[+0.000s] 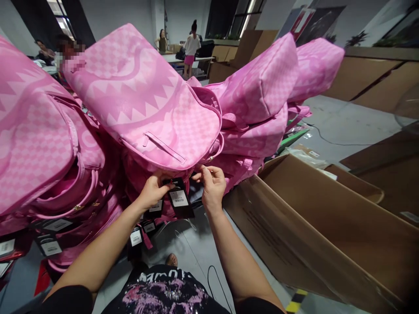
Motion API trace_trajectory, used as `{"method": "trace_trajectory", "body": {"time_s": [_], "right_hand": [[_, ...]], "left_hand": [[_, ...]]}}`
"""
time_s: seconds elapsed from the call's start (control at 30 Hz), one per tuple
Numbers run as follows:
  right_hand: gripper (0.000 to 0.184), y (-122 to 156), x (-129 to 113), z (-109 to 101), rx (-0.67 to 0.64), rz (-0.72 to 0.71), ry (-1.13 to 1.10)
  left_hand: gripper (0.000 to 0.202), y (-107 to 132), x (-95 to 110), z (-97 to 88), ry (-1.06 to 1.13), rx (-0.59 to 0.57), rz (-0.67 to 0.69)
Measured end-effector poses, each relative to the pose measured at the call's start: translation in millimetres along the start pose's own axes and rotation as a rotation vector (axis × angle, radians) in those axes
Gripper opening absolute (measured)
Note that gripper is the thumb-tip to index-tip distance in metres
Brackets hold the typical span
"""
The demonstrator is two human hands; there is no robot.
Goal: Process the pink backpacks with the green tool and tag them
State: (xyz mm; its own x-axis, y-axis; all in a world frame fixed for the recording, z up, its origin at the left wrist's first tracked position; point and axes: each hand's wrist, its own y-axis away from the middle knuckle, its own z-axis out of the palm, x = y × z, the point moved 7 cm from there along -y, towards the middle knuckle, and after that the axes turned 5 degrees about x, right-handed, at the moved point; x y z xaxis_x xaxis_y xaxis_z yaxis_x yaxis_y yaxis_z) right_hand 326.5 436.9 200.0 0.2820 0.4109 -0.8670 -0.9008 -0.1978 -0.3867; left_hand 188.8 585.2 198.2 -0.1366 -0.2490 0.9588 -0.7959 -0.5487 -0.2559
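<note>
A pink backpack point(147, 96) with a checkered and jagged-tooth print lies on top of a stack in front of me. At its lower edge, my left hand point(153, 190) is closed with thumb and fingers on a black hang tag point(179, 204) bearing a white barcode label. My right hand point(213, 186) is closed in a pinch just right of the tag, close under the backpack's rim. What its fingertips hold is too small to make out. Below my left hand, more black tags point(135, 237) with white labels dangle from the bags underneath.
More pink backpacks are piled at left point(36, 144) and right point(258, 100). A large open cardboard box point(262, 226) stands at my right on the grey floor point(193, 248), where a thin black cable lies. Several people are around tables in the background.
</note>
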Motion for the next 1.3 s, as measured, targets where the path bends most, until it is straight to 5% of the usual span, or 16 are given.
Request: {"method": "trace_trajectory", "body": {"time_s": [0.07, 0.17, 0.4, 0.53, 0.63, 0.73, 1.0, 1.3], "right_hand": [[0.014, 8.5, -12.3, 7.2, -0.126, -0.191, 0.096], [0.013, 22.5, -22.9, 23.5, -0.435, -0.428, 0.227], [0.027, 8.3, -29.4, 35.3, -0.669, -0.519, 0.327], [0.032, 4.2, -25.0, 39.0, -0.788, -0.492, 0.414], [0.030, -1.9, -21.6, 38.6, -0.812, -0.427, 0.396], [0.026, -8.7, -22.7, 38.4, -0.798, -0.390, 0.376], [0.025, 2.9, -42.1, 42.8, -0.860, -0.696, 0.594], [0.026, 14.0, -39.6, 45.9, -0.913, -0.817, 0.749]], "left_hand": [[0.023, 5.6, -0.5, -3.2, -0.088, 0.127, 0.107], [0.015, 12.0, 4.1, 1.6, -0.244, 0.107, 0.258], [0.023, 9.9, 20.9, 11.7, -0.784, 0.048, 0.386], [0.020, 7.8, 24.8, 17.1, -0.669, 0.065, 0.379], [0.020, -0.9, 11.2, 14.5, -0.281, 0.121, 0.205], [0.026, -7.8, 2.8, 16.4, -0.151, 0.146, 0.153], [0.025, -1.6, 7.5, 15.4, -0.351, 0.100, 0.183], [0.030, -2.0, 7.9, 19.7, -0.652, 0.029, 0.133]]}}
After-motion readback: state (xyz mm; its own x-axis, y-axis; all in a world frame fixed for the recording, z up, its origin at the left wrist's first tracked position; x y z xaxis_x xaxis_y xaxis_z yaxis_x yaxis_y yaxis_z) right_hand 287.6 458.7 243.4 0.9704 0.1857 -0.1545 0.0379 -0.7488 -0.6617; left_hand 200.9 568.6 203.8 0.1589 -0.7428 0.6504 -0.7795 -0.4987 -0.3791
